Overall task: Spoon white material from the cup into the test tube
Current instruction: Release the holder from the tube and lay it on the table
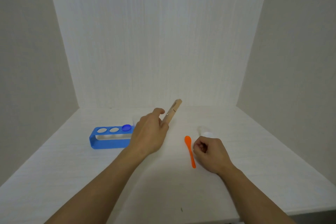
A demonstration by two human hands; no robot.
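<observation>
My left hand (151, 132) is closed around the lower end of a wooden clamp (172, 110), which sticks up and away from my fingers. Just left of that hand there is a faint clear shape (134, 119), possibly the test tube, too pale to tell. An orange spoon (190, 151) lies flat on the table, bowl pointing away. My right hand (211, 152) rests beside the spoon's handle with fingers curled and nothing in them. Behind it stands a small clear cup (205, 131) with white material inside, partly hidden by my knuckles.
A blue rack (109, 143) lies left of my left hand, with two open holes and a blue cap (126, 127) in the third. White walls close in the white table (72, 178) at the back and sides. The table's front edge runs at lower right.
</observation>
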